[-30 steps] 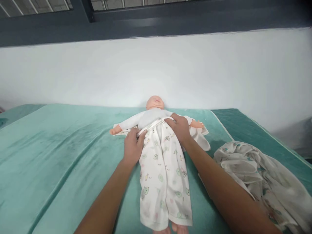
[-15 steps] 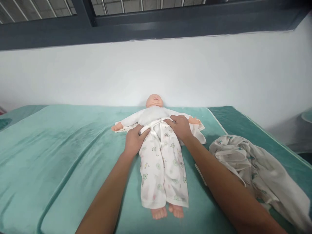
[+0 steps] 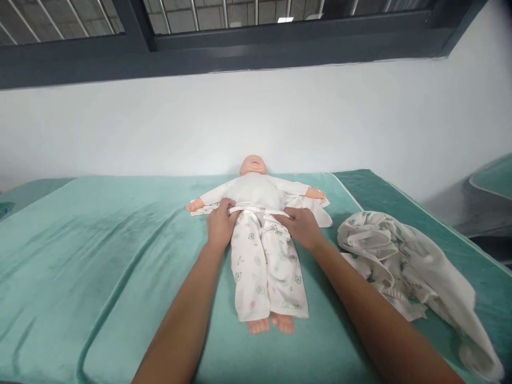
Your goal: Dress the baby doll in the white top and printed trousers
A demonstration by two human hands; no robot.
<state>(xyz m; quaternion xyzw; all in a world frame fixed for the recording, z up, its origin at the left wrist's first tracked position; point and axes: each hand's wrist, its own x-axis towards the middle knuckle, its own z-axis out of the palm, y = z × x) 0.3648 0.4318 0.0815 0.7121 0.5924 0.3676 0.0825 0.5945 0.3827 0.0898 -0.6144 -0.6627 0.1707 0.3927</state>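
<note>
A baby doll (image 3: 256, 189) lies on its back with its arms spread and its head toward the wall. It wears a white long-sleeved top and white baby pants (image 3: 251, 266) printed with small green animal figures. My left hand (image 3: 221, 224) grips the waistband at the left hip, fingers closed on the cloth. At the opposite hip, my right hand (image 3: 302, 226) pinches the same waistband. The band is stretched between both hands across the doll's waist. Bare doll feet (image 3: 283, 322) stick out below the pant legs. White cloth (image 3: 318, 213) is spread beneath the doll's arms.
A crumpled white printed cloth (image 3: 404, 256) lies to the right, beside my right forearm. The green bedcover (image 3: 120, 256) has a long raised fold on the left. Behind the bed stand a white wall (image 3: 200, 122) and a dark window frame (image 3: 240, 50) with bars.
My right hand has come down toward me along the waistband, which now sits a little lower on the doll. Both hands keep hold of it. The view has shifted slightly.
</note>
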